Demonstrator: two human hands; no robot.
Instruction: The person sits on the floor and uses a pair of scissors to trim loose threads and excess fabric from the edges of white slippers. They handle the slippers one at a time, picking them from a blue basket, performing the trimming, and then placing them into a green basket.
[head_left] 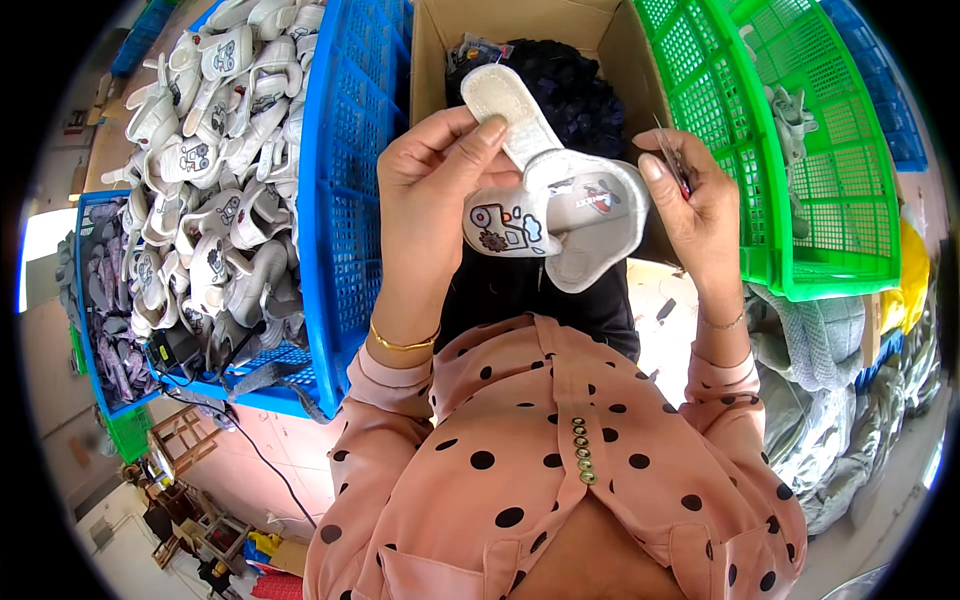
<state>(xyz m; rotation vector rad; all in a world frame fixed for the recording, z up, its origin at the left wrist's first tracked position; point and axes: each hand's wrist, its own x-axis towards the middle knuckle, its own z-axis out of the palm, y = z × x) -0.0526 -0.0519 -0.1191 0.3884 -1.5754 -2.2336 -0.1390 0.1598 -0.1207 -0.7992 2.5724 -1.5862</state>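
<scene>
My left hand (420,190) pinches a small white child's shoe (600,225) between thumb and fingers. It grips by a pale, tongue-shaped flap (503,112) that stands up from the shoe's side. Coloured vehicle embroidery shows on the toe, and a printed insole is visible inside. In my right hand (700,200) is a slim metal tool (672,155), apparently thread snips, with its thin tip pointing up. The right thumb is close beside the shoe's heel; whether it touches I cannot tell.
On the left, a blue plastic crate (345,190) stands beside a heap of similar white shoes (215,180). Ahead is a cardboard box (625,70) holding dark pieces (570,90). A green crate (735,150) with a few grey-white pieces stands right; a black cable (265,455) hangs lower left.
</scene>
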